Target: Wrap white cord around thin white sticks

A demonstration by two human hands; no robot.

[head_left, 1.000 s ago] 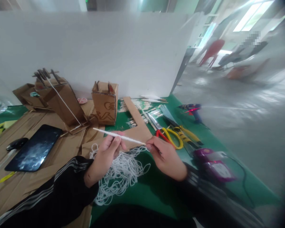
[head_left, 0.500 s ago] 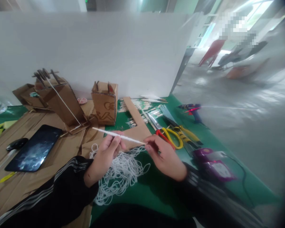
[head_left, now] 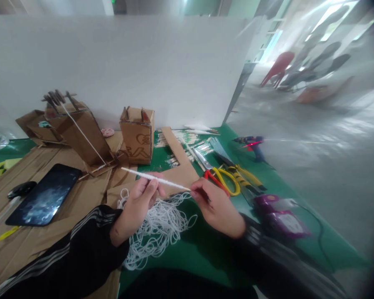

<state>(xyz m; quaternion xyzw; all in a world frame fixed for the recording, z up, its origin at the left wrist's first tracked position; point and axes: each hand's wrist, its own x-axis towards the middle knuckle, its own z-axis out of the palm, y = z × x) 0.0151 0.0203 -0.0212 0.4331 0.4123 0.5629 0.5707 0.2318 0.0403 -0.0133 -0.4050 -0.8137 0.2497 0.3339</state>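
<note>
A thin wooden stick (head_left: 171, 182) wound with white cord or yarn runs between my hands, its bare tips showing at both ends. My left hand (head_left: 142, 195) pinches it around the middle with thumb and fingers. At the right tip, the thumb and forefinger of my right hand (head_left: 216, 204) are closed on the stick's end. Beneath my hands lies a loose tangle of white cord (head_left: 162, 232) on the green table. Just behind it is a flat L-shaped piece of cardboard (head_left: 180, 168).
Red-handled and yellow-handled scissors (head_left: 229, 180), a box cutter and pliers (head_left: 252, 178) lie right of my hands. A glue gun (head_left: 254, 147) and a purple power strip (head_left: 280, 216) sit along the right edge. Cardboard boxes (head_left: 137, 141), a phone (head_left: 45, 195) and wrapped sticks (head_left: 177, 139) stand or lie around.
Almost nothing differs. My right hand has shifted very slightly rightward at the stick's tip; the left hand holds its place.
</note>
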